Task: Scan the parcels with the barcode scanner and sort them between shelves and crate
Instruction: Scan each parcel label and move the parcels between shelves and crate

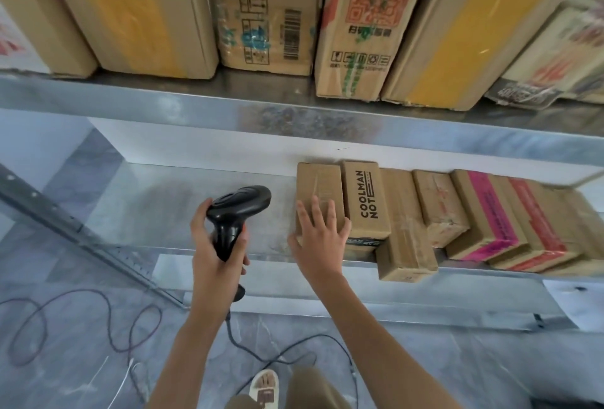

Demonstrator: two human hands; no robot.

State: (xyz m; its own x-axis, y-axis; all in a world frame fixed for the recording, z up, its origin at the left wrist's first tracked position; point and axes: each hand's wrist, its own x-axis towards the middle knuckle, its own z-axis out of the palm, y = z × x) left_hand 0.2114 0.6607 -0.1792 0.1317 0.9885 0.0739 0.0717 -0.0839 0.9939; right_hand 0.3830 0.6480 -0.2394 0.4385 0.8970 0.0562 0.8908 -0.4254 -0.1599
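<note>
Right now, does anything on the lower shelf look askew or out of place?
Yes. One plain brown box in the lower row sticks out past the shelf edge, overhanging the front, while its neighbours sit further back. On the upper shelf, the crumpled box looks dented.

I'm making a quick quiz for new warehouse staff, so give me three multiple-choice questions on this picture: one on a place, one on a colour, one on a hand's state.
1. Where is the COOLMAN box?
A upper shelf
B lower shelf
C floor

2. What colour is the barcode scanner?
A black
B white
C yellow

3. How is the right hand?
A gripping the scanner
B fist, holding nothing
C fingers straight on a plain box

Answers:
1 B, it stands in the lower shelf row.
2 A, its body is black.
3 C, the left hand grips the scanner.
</note>
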